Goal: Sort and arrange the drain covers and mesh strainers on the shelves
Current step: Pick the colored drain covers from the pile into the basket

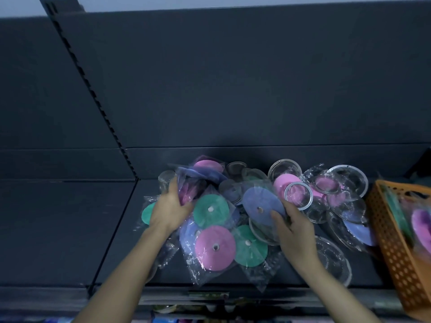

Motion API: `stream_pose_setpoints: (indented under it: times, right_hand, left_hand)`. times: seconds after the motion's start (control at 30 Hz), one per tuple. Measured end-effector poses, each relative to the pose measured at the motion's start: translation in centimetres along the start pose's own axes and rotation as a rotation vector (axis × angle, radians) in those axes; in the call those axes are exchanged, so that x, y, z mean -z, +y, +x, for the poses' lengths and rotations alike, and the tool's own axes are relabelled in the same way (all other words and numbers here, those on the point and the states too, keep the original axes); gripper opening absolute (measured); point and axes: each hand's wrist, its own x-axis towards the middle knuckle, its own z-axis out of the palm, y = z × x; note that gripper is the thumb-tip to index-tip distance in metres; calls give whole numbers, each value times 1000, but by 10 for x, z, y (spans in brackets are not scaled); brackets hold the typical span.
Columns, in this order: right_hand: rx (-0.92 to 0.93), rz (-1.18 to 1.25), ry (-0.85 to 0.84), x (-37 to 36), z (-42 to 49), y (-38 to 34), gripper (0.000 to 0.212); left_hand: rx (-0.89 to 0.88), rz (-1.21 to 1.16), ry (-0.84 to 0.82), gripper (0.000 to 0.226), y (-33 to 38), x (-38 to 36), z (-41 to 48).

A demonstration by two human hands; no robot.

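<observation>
Both forearms reach up from the bottom edge toward a dark shelf (70, 229), whose front lip carries a blurred label strip. Nearest on the shelf, in clear plastic bags, lie a pink drain cover (215, 248) and a green drain cover (249, 247) side by side, with a large mesh strainer (333, 259) lying flat to their right near the front edge.

Just beyond, the left hand (171, 209) curls its fingers and thumb round a clear bag (189, 190) with pink and purple covers inside, at the left of the heap. The right hand (295, 231) pinches a blue drain cover (262, 205), thumb on its face near the centre hole, fingers tucked behind its lower rim. Between the 2 hands sits a second green cover (211, 209), tilted up toward the camera.

Farther back and to the right, more bagged covers and metal-rimmed strainers overlap in a loose pile; a small ring strainer (298, 194) rests against a pink disc just beside the right hand's fingertips. An orange perforated basket (394, 241) stands at the far right of the shelf, holding more bagged covers, blurred.

Behind everything rises the dark back panel (233, 78), with a slotted upright (93, 89) running diagonally on the left.
</observation>
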Motion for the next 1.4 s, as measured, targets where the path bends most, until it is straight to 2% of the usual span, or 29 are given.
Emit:
stream_pose_setpoints:
  times: [0.1,0.23,0.33,0.43,0.6,0.73,0.83,0.97,1.1,1.27,1.4]
  right_hand:
    - [5,3,4,-1,2,-3,29]
    - [-12,48,19,-1,6,-7,40]
    - [-46,81,26,-1,9,-7,33]
    - [-94,142,41,-1,12,-6,24]
    - [-134,244,62,4,19,-11,30]
    - [-137,303,96,9,25,-16,33]
    - [-176,363,121,13,30,-18,25]
    - [-221,429,138,18,34,-18,27]
    - [-231,471,193,26,39,-23,18]
    - [-267,561,274,43,47,-28,6]
    - [-200,490,357,69,48,-24,11]
  left_hand:
    - [-94,-81,111,54,-7,1,-4]
    - [-114,-249,239,49,-9,3,-10]
    - [-90,-388,330,51,-4,3,-17]
    - [-4,-525,446,44,3,4,-22]
    - [101,-762,618,24,25,12,-25]
    - [137,-897,692,21,47,24,-22]
    - [116,-952,673,12,68,30,-17]
    - [62,-966,590,15,96,24,-20]
    - [-36,-930,486,10,127,7,-30]
    - [-121,-873,347,34,167,-19,-48]
    - [-250,-898,231,41,205,-29,-57]
